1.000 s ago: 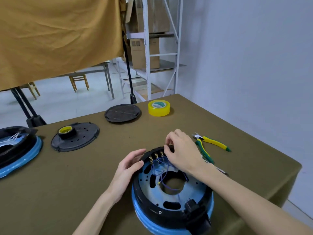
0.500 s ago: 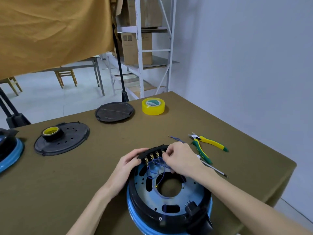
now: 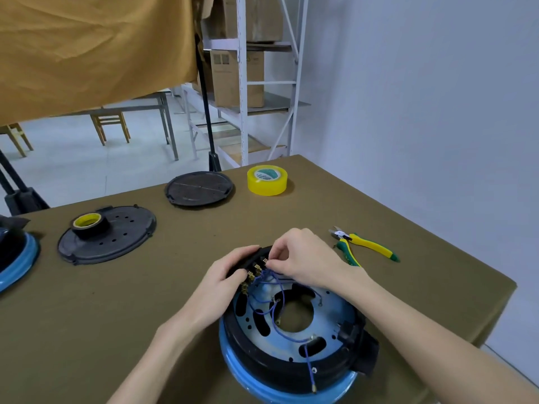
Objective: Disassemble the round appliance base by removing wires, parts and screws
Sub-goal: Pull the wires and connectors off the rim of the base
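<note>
Wire removal at the terminal strip. Round appliance base [image 3: 294, 345] lies upturned on the near edge of the olive table [image 3: 116, 301], black wall over a blue rim. Left hand [image 3: 224, 282] wraps the far-left wall, fingers curled over the black terminal block [image 3: 256, 259] to steady it. Right hand [image 3: 303, 259] pinches, thumb against forefinger, at 1 of the brass terminals [image 3: 253, 272], apparently on the end of a blue wire [image 3: 280, 287]; the exact contact is too small to confirm. Good practice here, as a judgement: grip the metal connector, not the insulation, pull straight along the tab, and keep the left hand braced so the base does not lift. Cutting pliers [image 3: 361, 246] lie just right of the hands, within reach if a connector sticks.
</note>
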